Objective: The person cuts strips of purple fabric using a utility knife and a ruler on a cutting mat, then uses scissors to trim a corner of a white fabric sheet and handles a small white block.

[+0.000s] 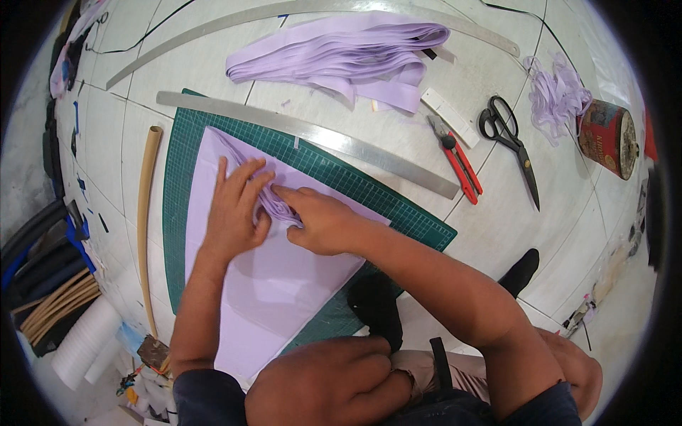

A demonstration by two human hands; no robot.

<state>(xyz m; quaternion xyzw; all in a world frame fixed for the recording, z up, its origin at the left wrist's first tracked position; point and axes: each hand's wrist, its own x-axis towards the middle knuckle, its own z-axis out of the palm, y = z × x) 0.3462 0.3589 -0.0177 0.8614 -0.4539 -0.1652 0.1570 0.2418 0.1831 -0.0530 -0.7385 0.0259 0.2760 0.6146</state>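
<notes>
A lilac cloth (284, 277) lies folded over a green cutting mat (426, 228) on the floor, with a bunch of gathered folds along its upper edge. My left hand (238, 209) rests on the cloth left of these folds, its fingers apart and fingertips touching them. From the right, my right hand (320, 221) grips the gathered folds between thumb and forefinger. Just beyond both hands, a wide steel ruler (320, 135) crosses the mat's far part.
Beyond the mat lie a bundle of lilac strips (334, 57) and a longer metal ruler (284, 11). Red-handled pliers (455, 157), black scissors (513, 138) and a red tin (605, 138) are at right. A brown tube (148, 213) lies left. My socked foot (376, 309) touches the mat.
</notes>
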